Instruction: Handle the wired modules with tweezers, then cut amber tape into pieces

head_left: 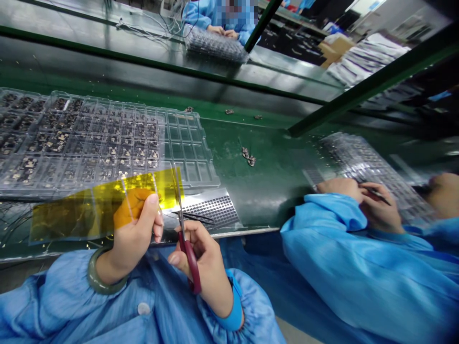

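Head view: left hand (pixel 134 239) closed on amber tape (pixel 75 215), right hand (pixel 204 258) closed around red-handled scissors (pixel 191 263).

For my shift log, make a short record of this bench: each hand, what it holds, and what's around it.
Left hand: holds amber polyimide tape
Right hand: holds red-handled scissors, blades over the tape
Beside hands: tweezers on perforated metal sheet
Beyond: clear plastic tray of small circuit boards, on green workbench
Right side: co-worker's hand holding a pen-like tool
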A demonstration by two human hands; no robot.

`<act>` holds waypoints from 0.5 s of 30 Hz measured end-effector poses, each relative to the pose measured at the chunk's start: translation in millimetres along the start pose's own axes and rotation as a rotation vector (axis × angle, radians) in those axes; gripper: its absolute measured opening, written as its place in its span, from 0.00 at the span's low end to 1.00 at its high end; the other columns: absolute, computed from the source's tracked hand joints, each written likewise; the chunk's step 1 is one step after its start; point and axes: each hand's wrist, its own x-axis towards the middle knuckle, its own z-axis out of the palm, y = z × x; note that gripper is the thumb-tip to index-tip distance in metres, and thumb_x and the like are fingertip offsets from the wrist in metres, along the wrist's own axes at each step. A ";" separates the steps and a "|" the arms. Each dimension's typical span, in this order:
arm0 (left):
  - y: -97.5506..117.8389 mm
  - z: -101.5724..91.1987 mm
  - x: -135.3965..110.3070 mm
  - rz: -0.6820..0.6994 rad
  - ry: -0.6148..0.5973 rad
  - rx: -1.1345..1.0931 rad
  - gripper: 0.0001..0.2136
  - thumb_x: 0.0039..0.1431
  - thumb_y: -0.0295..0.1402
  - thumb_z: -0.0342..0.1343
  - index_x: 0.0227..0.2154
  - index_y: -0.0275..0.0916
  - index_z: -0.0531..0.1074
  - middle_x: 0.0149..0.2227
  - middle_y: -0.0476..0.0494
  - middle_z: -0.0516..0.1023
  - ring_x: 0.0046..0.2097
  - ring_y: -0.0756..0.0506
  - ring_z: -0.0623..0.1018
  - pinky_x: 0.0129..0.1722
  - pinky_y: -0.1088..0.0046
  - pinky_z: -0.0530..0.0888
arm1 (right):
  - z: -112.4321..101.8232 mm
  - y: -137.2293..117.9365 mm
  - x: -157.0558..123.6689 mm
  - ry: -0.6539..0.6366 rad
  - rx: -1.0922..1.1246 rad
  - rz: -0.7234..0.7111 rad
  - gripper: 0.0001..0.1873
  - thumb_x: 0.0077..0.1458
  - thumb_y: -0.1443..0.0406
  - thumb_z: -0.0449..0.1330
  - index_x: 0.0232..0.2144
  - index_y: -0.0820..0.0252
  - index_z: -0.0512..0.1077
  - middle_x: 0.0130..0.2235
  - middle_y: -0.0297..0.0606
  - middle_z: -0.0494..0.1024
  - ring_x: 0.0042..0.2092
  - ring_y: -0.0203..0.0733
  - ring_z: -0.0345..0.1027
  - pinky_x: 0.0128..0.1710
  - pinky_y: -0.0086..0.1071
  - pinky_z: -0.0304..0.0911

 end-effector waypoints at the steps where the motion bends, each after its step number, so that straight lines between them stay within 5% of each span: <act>1: -0.2 -0.1 0.0 -0.006 -0.004 -0.001 0.18 0.62 0.45 0.54 0.21 0.39 0.65 0.13 0.56 0.65 0.13 0.55 0.65 0.11 0.82 0.64 | 0.1 0.4 -0.2 0.002 0.001 0.006 0.31 0.37 0.47 0.74 0.35 0.59 0.68 0.22 0.23 0.62 0.24 0.33 0.55 0.25 0.28 0.51; 15: -1.0 -2.8 -0.3 -0.041 -0.006 -0.038 0.17 0.61 0.46 0.55 0.24 0.40 0.65 0.14 0.57 0.65 0.13 0.54 0.65 0.11 0.82 0.65 | 2.4 5.6 -0.7 0.020 -0.018 -0.037 0.29 0.37 0.47 0.73 0.35 0.57 0.68 0.21 0.24 0.62 0.23 0.33 0.53 0.24 0.29 0.51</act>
